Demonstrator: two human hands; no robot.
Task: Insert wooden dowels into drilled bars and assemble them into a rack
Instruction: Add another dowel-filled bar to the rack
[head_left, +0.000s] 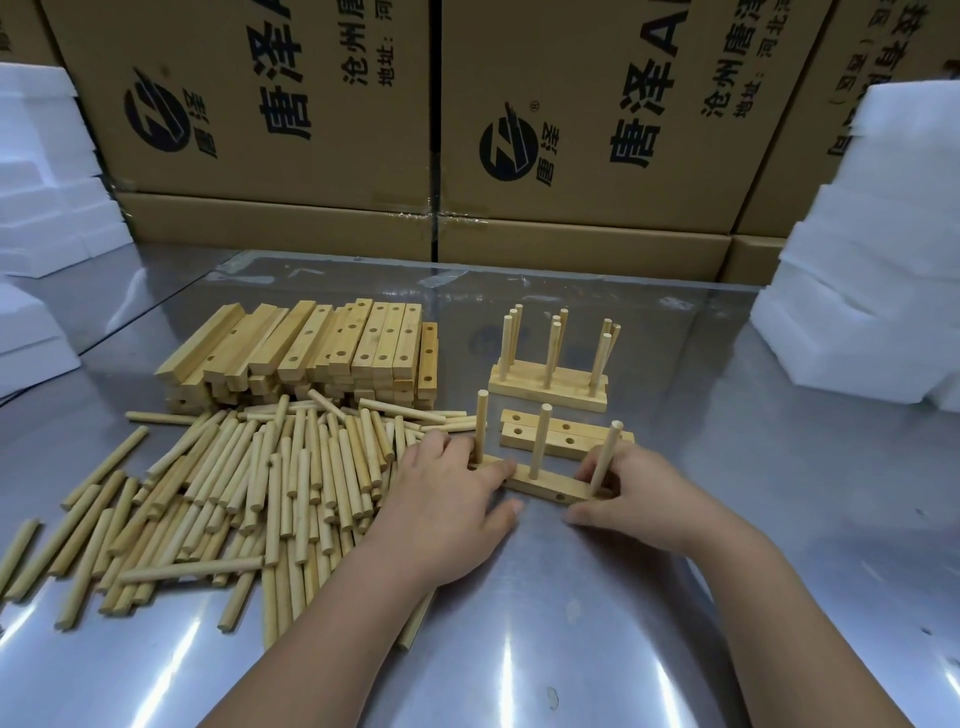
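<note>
Trainee: Forearms reach in from the bottom edge, and both hands sit on 1 drilled bar (545, 486) lying flat on the steel table (571, 623). How are they holding it?

Lead: The left hand (447, 488) curls its fingers over the bar's left end, thumb at the near face. The right hand (634, 493) grips the right end, fingers wrapped about the foot of the right dowel (605, 457). 3 dowels stand in that bar.

Trainee: Where does it lie among the rest?

Lead: Just in front of 2 bare bars (561, 434), with the finished pegged bars (550, 387) further back. The loose dowel pile (260, 483) is just beside the left hand, and the stack of drilled bars (311, 353) lies behind that pile.

Trainee: How will it handle?

Lead: Light and stiff, I'd judge. It is smooth wood on slick steel, so it may slide. The dowels probably hold by friction alone, and the right one leans a little. Take it low, by the bar's 2 ends, never by the dowel tops, or a peg could tilt or pull free.
</note>
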